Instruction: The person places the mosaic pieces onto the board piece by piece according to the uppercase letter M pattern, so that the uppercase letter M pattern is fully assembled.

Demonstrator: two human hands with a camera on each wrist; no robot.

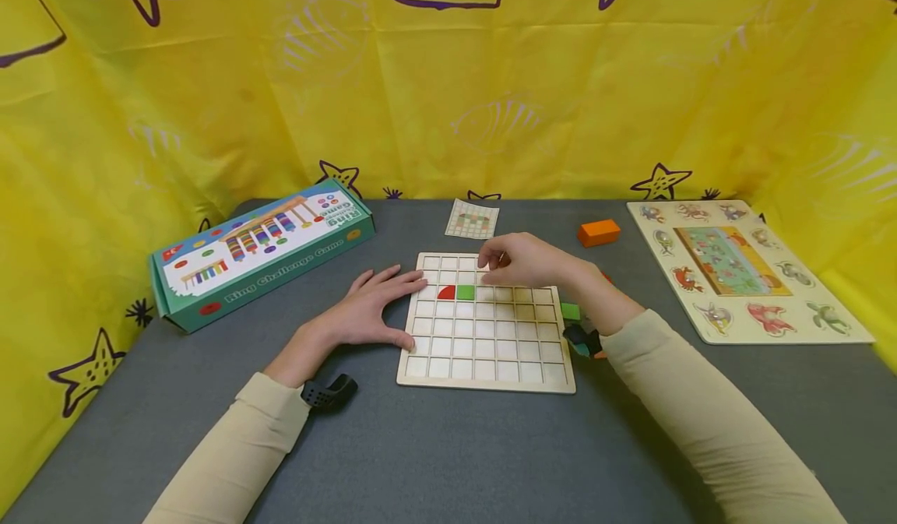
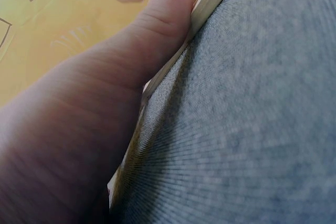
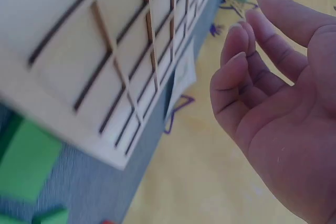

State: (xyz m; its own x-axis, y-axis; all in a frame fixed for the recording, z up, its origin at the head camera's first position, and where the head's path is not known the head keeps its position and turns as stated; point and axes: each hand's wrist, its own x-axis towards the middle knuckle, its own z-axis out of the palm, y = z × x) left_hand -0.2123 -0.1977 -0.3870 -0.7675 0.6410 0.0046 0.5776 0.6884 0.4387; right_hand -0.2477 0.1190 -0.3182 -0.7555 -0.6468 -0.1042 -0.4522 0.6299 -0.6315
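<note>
A wooden grid board (image 1: 483,387) lies flat on the table. In its upper left part sit a red quarter-circle piece (image 1: 447,293) and a green square piece (image 1: 466,292), side by side. My left hand (image 1: 367,310) rests along the board's left edge with fingers spread; in the left wrist view its thumb (image 2: 163,17) touches the wooden rim. Over the upper middle of the grid hovers my right hand (image 1: 529,263), its fingers loosely bent. The right wrist view shows nothing between those fingers.
A patterned card (image 1: 473,220) lies behind the board. Right of it are an orange block (image 1: 599,233) and, partly hidden by my right arm, green blocks (image 1: 571,311). A ring game box (image 1: 280,294) stands left, a sea-animal puzzle board (image 1: 708,306) right.
</note>
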